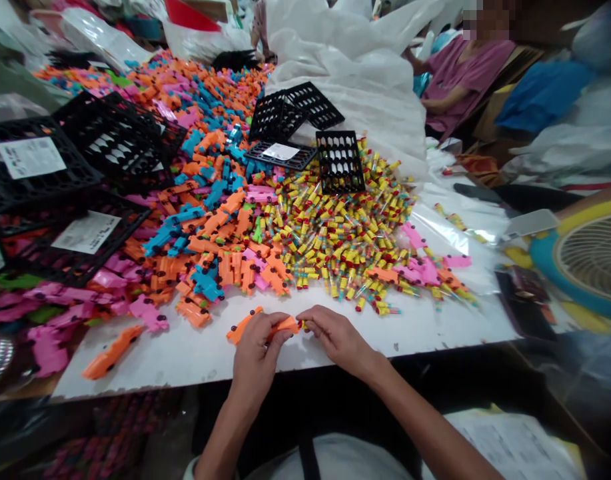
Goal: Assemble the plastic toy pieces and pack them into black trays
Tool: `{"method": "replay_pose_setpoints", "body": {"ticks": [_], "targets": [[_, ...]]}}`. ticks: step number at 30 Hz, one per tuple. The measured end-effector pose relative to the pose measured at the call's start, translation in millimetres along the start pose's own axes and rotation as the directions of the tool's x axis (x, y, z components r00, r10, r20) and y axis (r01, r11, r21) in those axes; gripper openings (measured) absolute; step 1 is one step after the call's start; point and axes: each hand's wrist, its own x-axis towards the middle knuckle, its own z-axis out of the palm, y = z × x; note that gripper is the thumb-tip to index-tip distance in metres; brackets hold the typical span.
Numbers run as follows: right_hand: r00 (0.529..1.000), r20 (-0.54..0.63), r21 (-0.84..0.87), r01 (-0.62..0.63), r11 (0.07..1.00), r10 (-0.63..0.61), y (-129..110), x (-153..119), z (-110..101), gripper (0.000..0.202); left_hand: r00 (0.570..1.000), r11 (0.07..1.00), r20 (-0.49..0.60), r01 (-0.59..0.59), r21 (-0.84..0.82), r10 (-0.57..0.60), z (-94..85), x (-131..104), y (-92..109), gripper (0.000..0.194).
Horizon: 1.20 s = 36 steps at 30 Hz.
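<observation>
My left hand (255, 350) grips an orange plastic toy gun (245, 325) near the white table's front edge (195, 363). My right hand (335, 333) pinches a small yellow tube at the gun's right end (303, 325), the two hands meeting there. Just beyond lies a heap of yellow candy tubes with red caps (345, 233). To its left spreads a pile of orange, blue and pink toy guns (210, 227).
Black plastic grid trays (340, 162) lie at the back and stack at left (60, 173). A single orange gun (110, 353) rests at front left. White plastic sacks (355, 73) rise behind; a seated person in purple (465, 73) is at back right. A fan (590, 257) stands right.
</observation>
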Motion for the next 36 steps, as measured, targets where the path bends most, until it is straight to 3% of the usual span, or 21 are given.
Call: {"method": "replay_pose_setpoints", "body": {"ticks": [4,11,17,22,25,30,36], "targets": [[0.996,0.027,-0.152,0.086,0.985,-0.083,1,2,1,0.021,0.999,0.999,-0.007,0.036,-0.020,-0.036,1.8,-3,-1,0.025],[0.982,0.181,-0.376,0.117,0.919,-0.051,-8,-1,-3,0.012,0.996,0.994,0.064,0.071,-0.084,-0.066,4.0,-4,-1,0.023],[0.971,0.107,-0.546,0.237,0.803,-0.214,-3,-11,3,0.027,0.981,0.984,0.136,0.152,-0.094,-0.138,5.9,-1,8,0.025],[0.961,0.074,-0.545,0.263,0.796,-0.266,7,-19,13,0.027,0.967,0.984,0.203,0.169,-0.050,-0.156,10.2,2,6,0.027],[0.973,0.067,-0.553,0.222,0.803,-0.223,13,-24,15,0.026,0.953,0.976,0.223,0.216,-0.015,-0.207,16.7,6,5,0.028],[0.997,-0.070,-0.389,0.012,0.921,-0.042,12,-32,-2,0.026,0.926,0.951,0.250,0.305,-0.057,-0.283,28.5,11,15,0.028],[0.998,-0.022,-0.461,0.046,0.886,-0.063,7,-29,-18,0.022,0.938,0.955,0.250,0.275,-0.108,-0.242,32.3,13,22,0.026]]}}
